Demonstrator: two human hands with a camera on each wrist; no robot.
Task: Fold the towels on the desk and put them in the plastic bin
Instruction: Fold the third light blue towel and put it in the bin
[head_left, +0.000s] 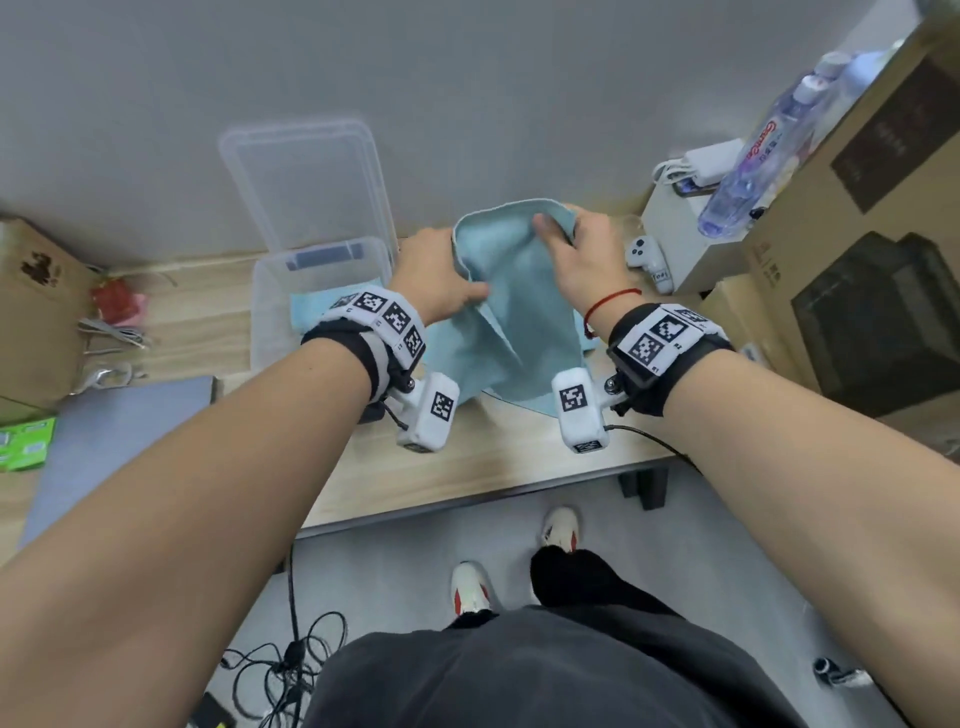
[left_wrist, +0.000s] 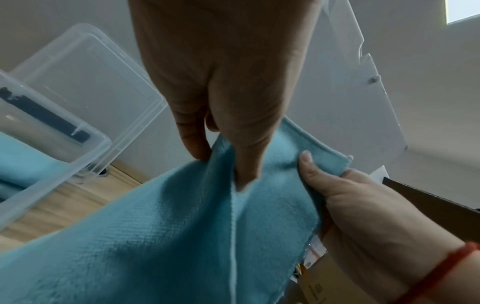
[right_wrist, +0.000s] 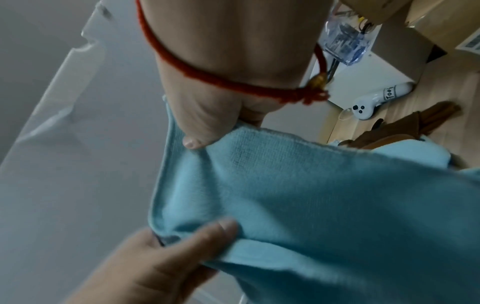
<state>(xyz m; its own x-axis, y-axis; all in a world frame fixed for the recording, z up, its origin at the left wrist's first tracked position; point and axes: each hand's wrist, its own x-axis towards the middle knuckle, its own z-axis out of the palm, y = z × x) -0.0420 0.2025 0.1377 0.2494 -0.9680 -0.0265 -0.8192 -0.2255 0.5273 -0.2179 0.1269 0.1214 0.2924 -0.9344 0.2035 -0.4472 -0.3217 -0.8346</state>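
Light-blue cloth towel (head_left: 511, 306) hangs above the pale wooden desk (head_left: 467, 467), pinched by left hand (head_left: 441, 275) and right hand (head_left: 582, 260). At ten o'clock: one clear plastic bin (head_left: 270, 322) holding a folded blue towel (head_left: 306, 312). At two o'clock: one white controller (head_left: 647, 257), one water bottle (head_left: 748, 166).

Soft even indoor light, wide-angle edge distortion, wrist views blurred

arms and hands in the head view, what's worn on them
Bare forearms, no sleeves. Each wrist has a black strap with white square-code marker blocks and a white camera pod below: left wrist rig, right wrist rig, which trails a black cable. A red string bracelet circles the right wrist.
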